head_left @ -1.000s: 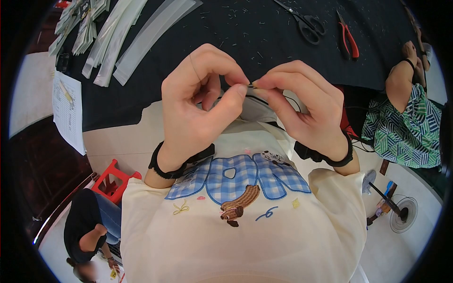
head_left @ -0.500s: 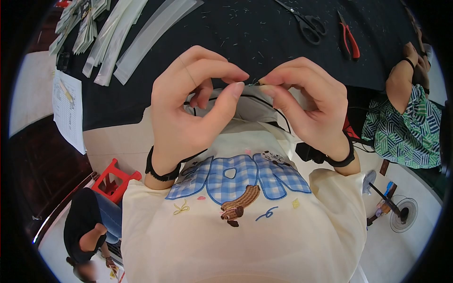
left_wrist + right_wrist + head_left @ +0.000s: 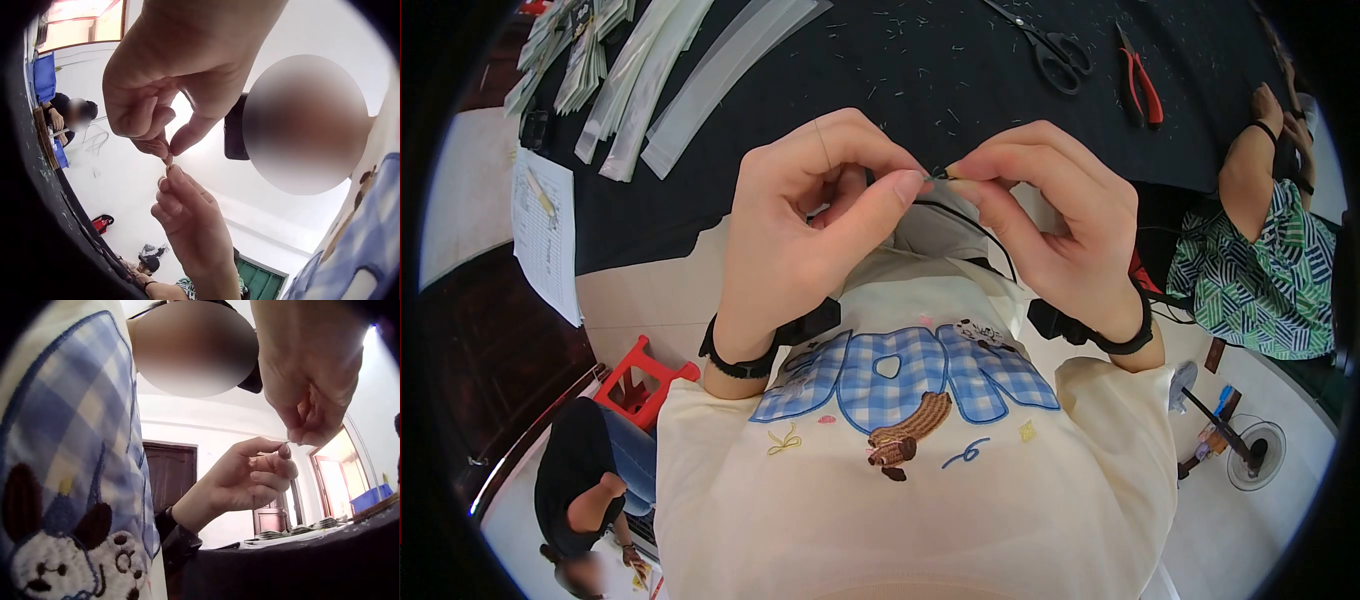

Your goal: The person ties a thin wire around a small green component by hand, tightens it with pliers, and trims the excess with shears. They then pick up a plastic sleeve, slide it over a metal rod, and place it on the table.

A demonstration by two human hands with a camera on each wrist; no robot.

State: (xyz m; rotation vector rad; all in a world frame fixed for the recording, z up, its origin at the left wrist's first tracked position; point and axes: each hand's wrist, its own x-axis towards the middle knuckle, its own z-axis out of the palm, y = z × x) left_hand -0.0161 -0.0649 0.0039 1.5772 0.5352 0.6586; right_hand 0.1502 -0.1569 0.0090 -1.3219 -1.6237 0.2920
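In the head view both hands meet fingertip to fingertip in front of the chest. Thumb and forefinger of the left hand (image 3: pixel 815 220) pinch one end of a tiny thin strand (image 3: pixel 938 177). At its other end, the right hand (image 3: pixel 1060 215) holds it in a similar pinch. Dark wisps show at the fingertips, but I cannot tell the strand's exact kind. A fine thread (image 3: pixel 824 148) crosses the back of the left fingers. The right wrist view shows the left hand (image 3: pixel 247 478) below the right hand (image 3: pixel 312 406), their tips almost meeting.
Black-handled scissors (image 3: pixel 1055 60) and red-handled pliers (image 3: pixel 1138 85) lie on the black cloth (image 3: pixel 960 110) among scattered clippings. Clear plastic sleeves (image 3: pixel 720 90) and a written sheet (image 3: pixel 545 230) are at left. A black cable (image 3: pixel 975 222) runs below the hands. Other people sit on either side.
Half a second ago the left thumb and forefinger were parted and farther left. They have since moved right and pinched together beside the right fingertips. The right hand has barely moved.
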